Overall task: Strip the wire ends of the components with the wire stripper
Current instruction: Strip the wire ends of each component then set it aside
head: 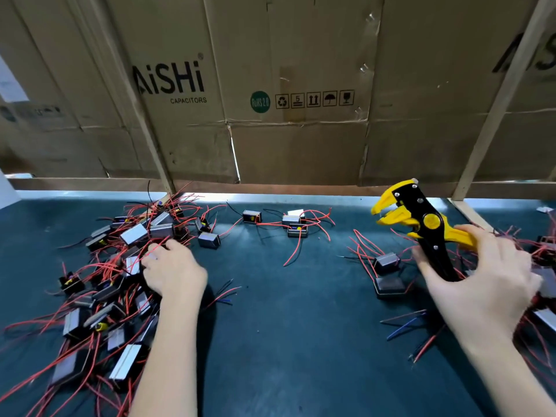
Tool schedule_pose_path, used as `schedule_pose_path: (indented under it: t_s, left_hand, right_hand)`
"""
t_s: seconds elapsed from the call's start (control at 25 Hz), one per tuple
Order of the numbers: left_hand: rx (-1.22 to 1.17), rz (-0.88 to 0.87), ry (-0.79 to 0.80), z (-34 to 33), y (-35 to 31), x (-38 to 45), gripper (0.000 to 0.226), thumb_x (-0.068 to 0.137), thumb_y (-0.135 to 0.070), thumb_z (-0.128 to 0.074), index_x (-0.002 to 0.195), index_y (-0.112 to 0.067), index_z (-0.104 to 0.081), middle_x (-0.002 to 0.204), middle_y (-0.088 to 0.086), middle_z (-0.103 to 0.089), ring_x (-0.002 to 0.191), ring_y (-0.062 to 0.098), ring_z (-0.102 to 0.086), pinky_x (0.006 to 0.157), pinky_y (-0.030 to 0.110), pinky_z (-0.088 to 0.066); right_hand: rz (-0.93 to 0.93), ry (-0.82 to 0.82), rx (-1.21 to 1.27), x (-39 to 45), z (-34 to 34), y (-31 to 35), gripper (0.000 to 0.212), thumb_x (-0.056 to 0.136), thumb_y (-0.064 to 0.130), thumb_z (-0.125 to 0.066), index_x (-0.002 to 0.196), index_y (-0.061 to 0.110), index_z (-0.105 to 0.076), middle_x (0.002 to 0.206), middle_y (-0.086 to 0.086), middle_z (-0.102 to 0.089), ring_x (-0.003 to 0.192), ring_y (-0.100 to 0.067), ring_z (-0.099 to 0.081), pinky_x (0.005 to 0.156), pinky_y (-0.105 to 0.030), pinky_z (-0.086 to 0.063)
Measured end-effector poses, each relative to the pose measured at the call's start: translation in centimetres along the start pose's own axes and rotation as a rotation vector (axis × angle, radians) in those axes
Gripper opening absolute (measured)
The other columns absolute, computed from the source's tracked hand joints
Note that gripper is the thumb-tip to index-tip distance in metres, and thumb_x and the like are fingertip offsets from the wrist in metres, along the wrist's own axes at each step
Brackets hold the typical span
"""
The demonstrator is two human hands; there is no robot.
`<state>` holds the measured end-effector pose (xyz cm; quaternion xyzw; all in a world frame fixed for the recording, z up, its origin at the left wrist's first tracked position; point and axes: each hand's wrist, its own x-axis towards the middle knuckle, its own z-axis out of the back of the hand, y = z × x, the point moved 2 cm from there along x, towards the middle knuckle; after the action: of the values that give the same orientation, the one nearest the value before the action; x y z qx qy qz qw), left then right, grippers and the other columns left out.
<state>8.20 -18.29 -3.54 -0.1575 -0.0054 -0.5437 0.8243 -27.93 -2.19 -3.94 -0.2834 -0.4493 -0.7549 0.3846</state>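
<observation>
A yellow-and-black wire stripper (418, 219) is held up above the dark mat, its jaws pointing left; my right hand (484, 284) grips its handles. My left hand (174, 270) reaches into the pile of components (120, 266) on the left, small black-and-grey blocks with red and black wires. Its fingertips curl over the red wires there; whether they hold one is hidden. Two components (388, 275) lie just left of my right hand.
A few loose components (293, 225) sit at the back middle of the dark green mat (301, 341). More wired components (544, 290) crowd the right edge. Cardboard boxes (270, 100) behind a wooden frame wall off the back. Cut wire bits (406, 325) lie near my right wrist.
</observation>
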Motion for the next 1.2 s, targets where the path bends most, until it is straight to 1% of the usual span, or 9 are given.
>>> schedule_pose_path:
  t_s: [0.16, 0.32, 0.44, 0.52, 0.64, 0.76, 0.92, 1.08, 1.2]
  left_hand:
    - [-0.049, -0.051, 0.130, 0.1, -0.3, 0.0, 0.043, 0.087, -0.008, -0.061, 0.129, -0.006, -0.049, 0.132, 0.020, -0.048, 0.122, 0.041, -0.050, 0.091, 0.045, -0.047]
    - [-0.396, -0.519, -0.029, 1.1, -3.2, -1.7, 0.046, 0.076, 0.005, -0.063, 0.118, -0.014, -0.060, 0.114, 0.010, -0.055, 0.098, 0.036, -0.060, 0.084, 0.044, -0.049]
    - [-0.570, -0.941, 0.313, 0.4, -6.4, -5.5, 0.041, 0.072, 0.000, -0.076, 0.109, -0.015, -0.066, 0.103, 0.000, -0.055, 0.081, 0.019, -0.060, 0.082, 0.037, -0.052]
    - [-0.600, -1.066, 0.492, -0.5, -7.5, -7.4, 0.037, 0.076, -0.012, -0.080, 0.111, -0.016, -0.067, 0.102, -0.002, -0.057, 0.086, 0.011, -0.060, 0.082, 0.029, -0.054]
    - [-0.646, -1.083, 0.361, -1.0, -7.7, -7.1, 0.023, 0.083, -0.023, -0.076, 0.104, -0.018, -0.069, 0.094, -0.006, -0.064, 0.089, 0.006, -0.059, 0.079, 0.023, -0.051]
    - [-0.569, -0.998, 0.249, -0.9, -7.2, -6.1, 0.009, 0.086, -0.029, -0.072, 0.093, -0.024, -0.069, 0.083, -0.014, -0.064, 0.083, 0.009, -0.057, 0.076, 0.029, -0.047]
    - [-0.381, -0.958, 0.370, -1.2, -7.1, -6.3, 0.024, 0.082, -0.051, -0.071, 0.096, -0.032, -0.071, 0.085, -0.016, -0.065, 0.086, 0.004, -0.053, 0.080, 0.029, -0.046]
    - [-0.472, -1.127, 0.572, -0.6, -7.8, -7.8, 0.015, 0.076, -0.029, -0.082, 0.090, -0.026, -0.077, 0.088, -0.007, -0.065, 0.081, 0.010, -0.059, 0.078, 0.030, -0.049]
    - [-0.523, -1.275, 0.625, -0.3, -8.3, -9.2, 0.021, 0.078, -0.012, -0.079, 0.092, -0.027, -0.080, 0.107, -0.014, -0.069, 0.102, -0.001, -0.057, 0.087, 0.012, -0.040]
  right_hand:
    - [0.030, 0.000, -0.017, -0.1, -0.3, -0.2, 0.063, 0.072, 0.058, -0.067, 0.118, 0.014, -0.063, 0.102, -0.013, -0.061, 0.094, -0.036, -0.048, 0.076, -0.045, -0.033]
    - [0.032, 0.002, -0.001, -0.2, -0.3, -0.1, 0.062, 0.072, 0.057, -0.066, 0.116, 0.014, -0.063, 0.102, -0.012, -0.061, 0.094, -0.035, -0.048, 0.078, -0.043, -0.033]
    - [0.030, 0.006, 0.000, -0.2, -0.3, -0.1, 0.062, 0.071, 0.058, -0.065, 0.115, 0.014, -0.063, 0.102, -0.011, -0.061, 0.095, -0.035, -0.049, 0.078, -0.043, -0.034]
    - [0.030, 0.006, -0.001, -0.2, -0.3, -0.2, 0.061, 0.071, 0.057, -0.066, 0.115, 0.014, -0.063, 0.102, -0.011, -0.061, 0.095, -0.035, -0.049, 0.078, -0.044, -0.035]
    - [0.024, 0.015, 0.003, -0.2, -0.3, -0.2, 0.060, 0.071, 0.056, -0.066, 0.114, 0.014, -0.063, 0.102, -0.011, -0.062, 0.096, -0.035, -0.049, 0.079, -0.044, -0.035]
    - [0.018, 0.022, 0.014, -0.2, -0.2, -0.1, 0.060, 0.071, 0.055, -0.067, 0.114, 0.015, -0.064, 0.103, -0.011, -0.062, 0.096, -0.035, -0.049, 0.079, -0.044, -0.036]
    - [0.046, 0.013, 0.021, -0.2, -0.2, 0.0, 0.058, 0.070, 0.054, -0.068, 0.114, 0.016, -0.064, 0.102, -0.008, -0.062, 0.095, -0.033, -0.049, 0.079, -0.043, -0.035]
    - [0.083, 0.001, 0.035, -0.3, -0.3, 0.1, 0.057, 0.071, 0.053, -0.072, 0.115, 0.016, -0.064, 0.101, -0.006, -0.062, 0.094, -0.031, -0.049, 0.078, -0.041, -0.034]
    - [0.114, -0.007, 0.006, -0.4, -0.4, 0.2, 0.057, 0.072, 0.052, -0.072, 0.114, 0.016, -0.065, 0.100, -0.007, -0.062, 0.093, -0.032, -0.051, 0.076, -0.041, -0.034]
